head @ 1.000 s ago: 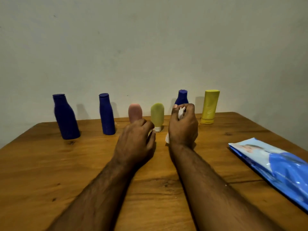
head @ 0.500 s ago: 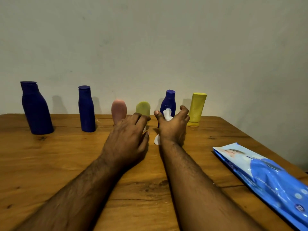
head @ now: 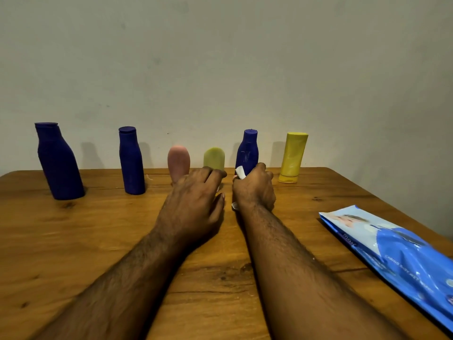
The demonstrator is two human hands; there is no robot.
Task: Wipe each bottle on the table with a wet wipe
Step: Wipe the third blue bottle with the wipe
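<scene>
**A:** What was on the desk [head: 73,241]?

**B:** A wooden desk stood against a plain pale wall. Six bottles stood upright in a row along its far edge. From left to right they were a large dark blue bottle [head: 58,163], a slimmer dark blue bottle [head: 131,161], a small pink bottle [head: 178,161], a small yellow-green bottle [head: 214,159], a small dark blue bottle [head: 248,152] and a yellow bottle [head: 293,157]. A blue wet wipe pack [head: 397,253] lay flat near the right edge, well apart from the bottles.

**A:** And the hands?

**B:** Both bare forearms reached forward across the middle of the desk. The right hand [head: 253,190] was clenched around a white wet wipe [head: 240,173]. Bits of the wipe poked out above and below the fist, just in front of the small dark blue bottle. The left hand [head: 196,204] lay palm down with its fingers relaxed and gripping nothing. Its fingertips were right in front of the pink and yellow-green bottles, hiding their bases, so contact could not be told.

**A:** Which step was this?

**B:** It looked like the step between bottles, since the wipe was ready but no bottle was lifted. I could not tell which bottles were already clean.

**A:** What did the next move call for?

**B:** Probably the left hand would close on a nearby bottle and steady it. The right hand would then rub the wipe over its sides and cap without toppling the neighbours.
</scene>
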